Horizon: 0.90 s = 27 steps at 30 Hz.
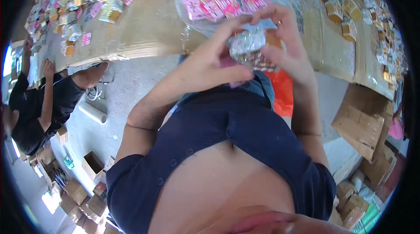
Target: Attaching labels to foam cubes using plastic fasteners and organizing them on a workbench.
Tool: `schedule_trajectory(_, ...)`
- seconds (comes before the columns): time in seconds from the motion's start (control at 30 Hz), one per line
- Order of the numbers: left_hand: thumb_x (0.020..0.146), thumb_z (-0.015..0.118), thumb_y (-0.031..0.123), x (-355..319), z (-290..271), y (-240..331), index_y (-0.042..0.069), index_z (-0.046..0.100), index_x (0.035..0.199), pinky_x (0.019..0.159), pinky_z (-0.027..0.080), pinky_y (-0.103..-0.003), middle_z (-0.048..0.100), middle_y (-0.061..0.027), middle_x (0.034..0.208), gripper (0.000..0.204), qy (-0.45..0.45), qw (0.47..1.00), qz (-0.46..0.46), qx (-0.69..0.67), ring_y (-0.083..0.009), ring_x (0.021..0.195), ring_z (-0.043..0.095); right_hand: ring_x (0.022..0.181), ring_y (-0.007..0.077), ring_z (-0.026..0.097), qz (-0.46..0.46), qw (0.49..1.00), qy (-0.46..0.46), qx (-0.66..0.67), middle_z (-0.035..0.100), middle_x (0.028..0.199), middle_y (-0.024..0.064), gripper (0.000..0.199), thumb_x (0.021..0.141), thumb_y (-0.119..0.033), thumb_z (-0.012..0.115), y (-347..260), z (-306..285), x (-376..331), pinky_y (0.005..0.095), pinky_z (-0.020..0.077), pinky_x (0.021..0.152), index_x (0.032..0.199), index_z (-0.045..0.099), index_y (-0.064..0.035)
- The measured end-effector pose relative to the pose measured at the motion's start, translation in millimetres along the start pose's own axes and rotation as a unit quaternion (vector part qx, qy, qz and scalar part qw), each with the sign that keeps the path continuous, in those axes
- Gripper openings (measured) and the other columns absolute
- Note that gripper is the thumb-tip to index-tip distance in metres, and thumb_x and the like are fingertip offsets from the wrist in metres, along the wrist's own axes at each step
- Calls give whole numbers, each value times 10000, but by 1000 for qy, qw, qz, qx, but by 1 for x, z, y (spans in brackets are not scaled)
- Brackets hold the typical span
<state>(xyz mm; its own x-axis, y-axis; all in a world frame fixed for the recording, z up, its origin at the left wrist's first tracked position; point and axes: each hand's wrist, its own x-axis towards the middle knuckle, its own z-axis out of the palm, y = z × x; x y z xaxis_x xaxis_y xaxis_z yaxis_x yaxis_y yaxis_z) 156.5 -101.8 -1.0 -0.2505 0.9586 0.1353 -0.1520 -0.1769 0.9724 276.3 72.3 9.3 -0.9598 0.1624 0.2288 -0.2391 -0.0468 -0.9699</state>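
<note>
Over the near edge of the table, I hold a small clear-wrapped pack with shiny, crinkled film and an orange-gold side. My left hand is curled around its left side, with some pink showing between the thumb and fingers. From the right, my right hand grips the pack, thumb in front and fingers arched over the top. Just beyond my hands, a clear plastic bag or tray holds several pink printed packets.
Cardboard covers the table. Piles of gold-sided wrapped packs lie at left, and more packs at right. A person in black sits at the left. An open carton stands right of me; boxes fill the floor at lower left.
</note>
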Motion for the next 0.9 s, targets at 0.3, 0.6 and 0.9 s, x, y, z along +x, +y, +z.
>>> schedule_trajectory(0.3,831,750,278,44,-135,85,11,426,1380,775,554,-338,627,-214,1151,691,314,728,178,583,-299,958,668,773,65,479,363,855,304,-214,545,865,18,176,1000,-144,490,11,-40,-118,214,400,700,936,588,-11)
schedule_trajectory(0.6,820,717,216,-12,-153,23,65,712,1018,945,472,-443,637,-190,1164,250,390,748,42,535,-346,1114,602,873,120,503,464,751,401,-246,571,1038,47,232,974,-122,518,187,5,-362,285,443,812,1185,545,-29)
schedule_trajectory(0.9,876,677,135,-5,-167,-51,41,695,975,961,434,-394,563,-138,1210,138,420,658,211,588,-289,1116,538,866,127,512,519,718,404,-229,577,1021,51,229,975,-146,515,210,25,-398,293,446,804,1167,553,-27)
